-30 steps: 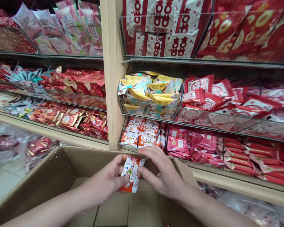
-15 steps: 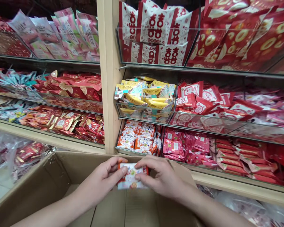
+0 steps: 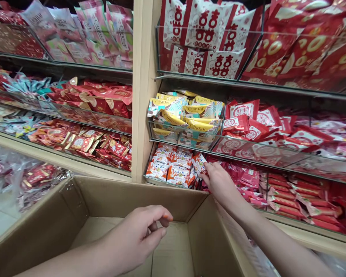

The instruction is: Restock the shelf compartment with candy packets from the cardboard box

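My right hand (image 3: 220, 184) reaches to the lowest shelf and grips a small white-and-orange snack packet (image 3: 198, 163) by its right side. The packet is tilted, at the right edge of a bin holding similar white-and-orange packets (image 3: 178, 175). Part of it is hidden behind my fingers. Over the cardboard box (image 3: 109, 196) hovers my left hand (image 3: 145, 234), holding nothing, with its fingers loosely curled and the thumb apart from them.
Yellow packets (image 3: 200, 109) fill the bin above. Pink packets (image 3: 248, 177) lie right of my right hand. A wooden upright (image 3: 143, 96) divides the shelves, and clear front panels edge the bins. Plastic bags of red packets (image 3: 39, 181) lie on the floor at left.
My right hand has carried the packet up and right from above the box to the shelf bin. My left hand has let go of it and sits slightly lower. The view has shifted a little.
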A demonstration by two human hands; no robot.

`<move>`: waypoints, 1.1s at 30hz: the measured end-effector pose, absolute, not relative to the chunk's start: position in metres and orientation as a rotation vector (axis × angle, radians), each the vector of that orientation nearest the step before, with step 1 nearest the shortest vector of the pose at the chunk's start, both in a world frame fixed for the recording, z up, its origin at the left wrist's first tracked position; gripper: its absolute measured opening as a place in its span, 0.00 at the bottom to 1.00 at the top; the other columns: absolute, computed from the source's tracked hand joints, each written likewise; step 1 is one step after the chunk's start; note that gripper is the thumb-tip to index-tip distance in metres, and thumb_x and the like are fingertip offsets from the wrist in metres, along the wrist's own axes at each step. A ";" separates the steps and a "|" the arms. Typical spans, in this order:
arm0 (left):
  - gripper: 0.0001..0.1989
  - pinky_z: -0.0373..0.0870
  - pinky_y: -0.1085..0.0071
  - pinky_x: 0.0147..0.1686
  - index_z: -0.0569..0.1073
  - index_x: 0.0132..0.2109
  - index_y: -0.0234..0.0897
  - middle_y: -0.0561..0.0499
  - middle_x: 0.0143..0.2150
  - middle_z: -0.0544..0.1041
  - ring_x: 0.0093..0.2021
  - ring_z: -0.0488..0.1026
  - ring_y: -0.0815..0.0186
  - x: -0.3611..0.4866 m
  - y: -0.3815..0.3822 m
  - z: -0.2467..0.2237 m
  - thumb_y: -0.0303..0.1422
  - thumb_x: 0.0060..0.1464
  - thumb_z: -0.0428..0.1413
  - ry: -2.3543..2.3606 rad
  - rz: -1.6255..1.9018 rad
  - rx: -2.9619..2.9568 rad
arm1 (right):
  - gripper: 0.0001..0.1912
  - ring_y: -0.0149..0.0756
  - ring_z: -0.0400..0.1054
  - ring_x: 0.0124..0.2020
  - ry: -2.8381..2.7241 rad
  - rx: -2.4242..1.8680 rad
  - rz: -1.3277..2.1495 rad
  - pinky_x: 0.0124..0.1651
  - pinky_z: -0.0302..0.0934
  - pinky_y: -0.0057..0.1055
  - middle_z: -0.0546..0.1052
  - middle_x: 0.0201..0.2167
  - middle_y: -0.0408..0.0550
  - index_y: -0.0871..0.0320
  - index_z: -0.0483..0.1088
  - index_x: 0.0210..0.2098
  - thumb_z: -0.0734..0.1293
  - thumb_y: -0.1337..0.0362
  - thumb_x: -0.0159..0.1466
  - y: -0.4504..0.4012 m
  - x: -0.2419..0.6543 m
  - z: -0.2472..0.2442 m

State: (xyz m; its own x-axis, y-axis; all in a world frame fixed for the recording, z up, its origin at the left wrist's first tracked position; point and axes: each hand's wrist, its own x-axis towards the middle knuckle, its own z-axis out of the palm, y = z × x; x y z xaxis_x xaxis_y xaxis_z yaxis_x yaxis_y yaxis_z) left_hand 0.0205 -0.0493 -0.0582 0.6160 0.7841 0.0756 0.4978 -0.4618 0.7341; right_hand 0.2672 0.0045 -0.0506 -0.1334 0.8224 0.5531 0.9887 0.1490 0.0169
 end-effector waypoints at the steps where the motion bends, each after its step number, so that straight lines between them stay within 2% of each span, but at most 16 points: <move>1: 0.10 0.64 0.75 0.30 0.69 0.40 0.40 0.53 0.34 0.73 0.30 0.68 0.68 0.020 -0.051 -0.059 0.28 0.50 0.47 0.983 0.526 2.199 | 0.10 0.37 0.66 0.30 -2.017 -1.761 -0.551 0.33 0.59 0.29 0.68 0.31 0.53 0.66 0.67 0.40 0.60 0.68 0.61 0.005 0.266 -0.050; 7: 0.12 0.64 0.76 0.35 0.69 0.42 0.41 0.53 0.38 0.73 0.35 0.70 0.68 0.016 -0.057 -0.064 0.26 0.51 0.47 0.888 0.463 2.354 | 0.10 0.38 0.67 0.29 -1.979 -1.805 -0.634 0.31 0.57 0.30 0.70 0.30 0.54 0.65 0.68 0.35 0.60 0.64 0.62 0.002 0.259 -0.042; 14: 0.13 0.66 0.77 0.31 0.70 0.41 0.40 0.52 0.36 0.73 0.31 0.70 0.69 0.016 -0.057 -0.065 0.25 0.50 0.46 0.875 0.394 2.422 | 0.11 0.38 0.69 0.30 -2.056 -2.003 -0.576 0.32 0.58 0.30 0.69 0.28 0.53 0.65 0.67 0.31 0.60 0.62 0.63 0.011 0.253 -0.036; 21: 0.11 0.66 0.74 0.37 0.70 0.39 0.42 0.53 0.37 0.74 0.36 0.71 0.67 0.014 -0.057 -0.068 0.25 0.51 0.47 0.858 0.311 2.490 | 0.12 0.46 0.71 0.30 -2.034 -2.082 -0.771 0.26 0.60 0.32 0.71 0.31 0.54 0.64 0.68 0.34 0.58 0.61 0.63 0.023 0.247 -0.031; 27: 0.10 0.67 0.77 0.38 0.72 0.38 0.41 0.51 0.37 0.75 0.38 0.72 0.67 0.013 -0.059 -0.067 0.26 0.51 0.49 0.845 0.232 2.512 | 0.12 0.45 0.71 0.32 -1.992 -2.073 -0.676 0.28 0.60 0.32 0.73 0.30 0.53 0.61 0.67 0.35 0.60 0.58 0.61 0.026 0.252 -0.031; 33: 0.11 0.67 0.76 0.38 0.72 0.40 0.41 0.50 0.37 0.76 0.38 0.72 0.66 0.015 -0.056 -0.066 0.28 0.52 0.48 0.830 0.189 2.509 | 0.15 0.43 0.70 0.34 -1.966 -2.039 -0.507 0.33 0.57 0.31 0.75 0.31 0.55 0.60 0.70 0.32 0.54 0.62 0.63 0.040 0.257 -0.027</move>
